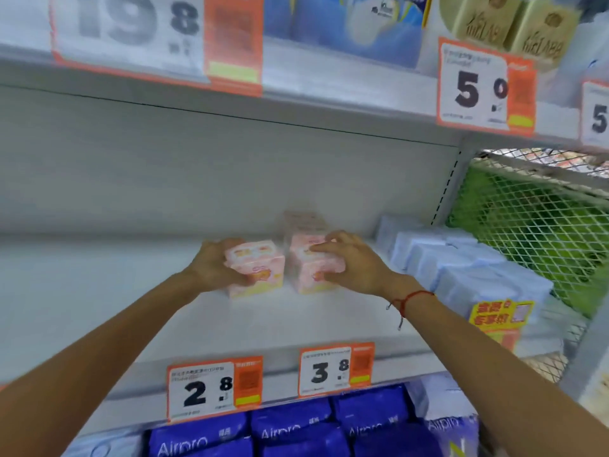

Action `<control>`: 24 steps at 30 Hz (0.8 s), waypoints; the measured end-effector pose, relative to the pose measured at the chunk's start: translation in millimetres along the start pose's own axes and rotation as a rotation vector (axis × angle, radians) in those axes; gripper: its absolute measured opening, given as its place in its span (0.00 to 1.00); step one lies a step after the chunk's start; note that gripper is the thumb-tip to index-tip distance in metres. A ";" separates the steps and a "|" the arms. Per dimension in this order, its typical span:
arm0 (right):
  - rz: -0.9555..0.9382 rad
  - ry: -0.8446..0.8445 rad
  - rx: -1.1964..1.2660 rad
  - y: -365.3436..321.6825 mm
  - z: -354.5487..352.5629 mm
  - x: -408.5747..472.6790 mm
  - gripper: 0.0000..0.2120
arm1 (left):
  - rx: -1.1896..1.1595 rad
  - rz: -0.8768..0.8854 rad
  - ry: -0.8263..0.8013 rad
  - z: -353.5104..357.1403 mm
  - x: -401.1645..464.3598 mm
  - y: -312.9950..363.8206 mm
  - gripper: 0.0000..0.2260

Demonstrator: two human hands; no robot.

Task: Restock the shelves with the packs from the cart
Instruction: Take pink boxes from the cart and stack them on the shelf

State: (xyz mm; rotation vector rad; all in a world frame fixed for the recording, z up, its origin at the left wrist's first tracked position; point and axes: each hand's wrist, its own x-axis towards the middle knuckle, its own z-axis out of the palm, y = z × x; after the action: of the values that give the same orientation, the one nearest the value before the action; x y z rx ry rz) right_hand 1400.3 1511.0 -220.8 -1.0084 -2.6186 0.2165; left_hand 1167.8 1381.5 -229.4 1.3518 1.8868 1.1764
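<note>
Reaching onto the middle shelf (131,291), both bare arms extend forward. Left hand (211,265) has its fingers curled round a pink pack (260,270), which rests on the shelf surface. Right hand (352,262) grips a second pink pack (316,268) from the right side and top, fingers wrapped over it; this pack stands just beside the first, with a further pink pack (303,221), blurred, behind it. A red string bracelet (412,296) sits on the right wrist. Pale blue packs (461,268) are stacked to the right on the same shelf. Price tags (201,389) hang along the shelf edge, above dark blue packs (290,430) on the lower level
</note>
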 end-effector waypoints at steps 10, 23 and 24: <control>0.018 0.075 -0.076 -1.5 5.3 10.1 0.25 | -0.024 -0.014 -0.089 -4.6 5.3 -2.2 0.32; 0.193 0.252 0.274 -8.3 -13.7 0.6 0.15 | 0.023 0.020 -0.218 18.2 -24.9 27.2 0.36; 0.268 0.263 0.431 -11.7 -20.0 -5.0 0.11 | 0.034 0.038 -0.220 28.9 -27.8 30.9 0.35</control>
State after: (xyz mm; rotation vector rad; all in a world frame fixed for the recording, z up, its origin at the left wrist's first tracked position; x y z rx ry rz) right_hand 1403.5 1499.4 -200.3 -1.1342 -2.0731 0.6336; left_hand 1215.6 1369.1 -218.0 1.4766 1.7389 0.9731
